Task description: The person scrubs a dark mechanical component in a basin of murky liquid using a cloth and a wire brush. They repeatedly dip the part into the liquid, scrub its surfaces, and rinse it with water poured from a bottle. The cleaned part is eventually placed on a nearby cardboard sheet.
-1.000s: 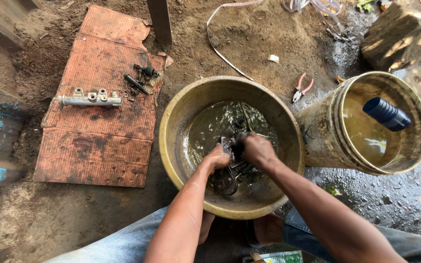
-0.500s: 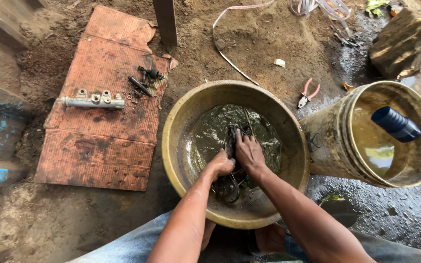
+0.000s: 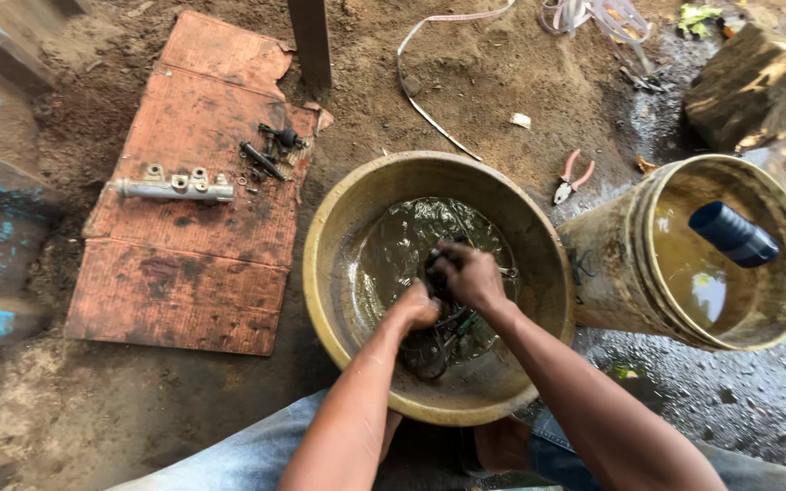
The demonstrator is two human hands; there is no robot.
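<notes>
Both hands have sunk lower in the yellow basin (image 3: 338,273): right hand (image 3: 470,277) fingers now curl over a dark greasy part (image 3: 443,318), left hand (image 3: 414,307) fisted beneath it, scrubbing on.

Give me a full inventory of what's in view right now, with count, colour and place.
basin: one, yellow-brown, centre, holds murky liquid
dark part: one, black, in basin under the hands
bucket: one, dirty yellow, right of basin
bottle: one, dark blue, inside bucket
pliers: one, pink handles, on dirt behind basin
board: one, rust-red, left on ground
cylinder: one, grey metal, on board
small parts: several, black, on board
log: one, brown, top right
left hand: in basin, on dark part
right hand: in basin, on dark part
</notes>
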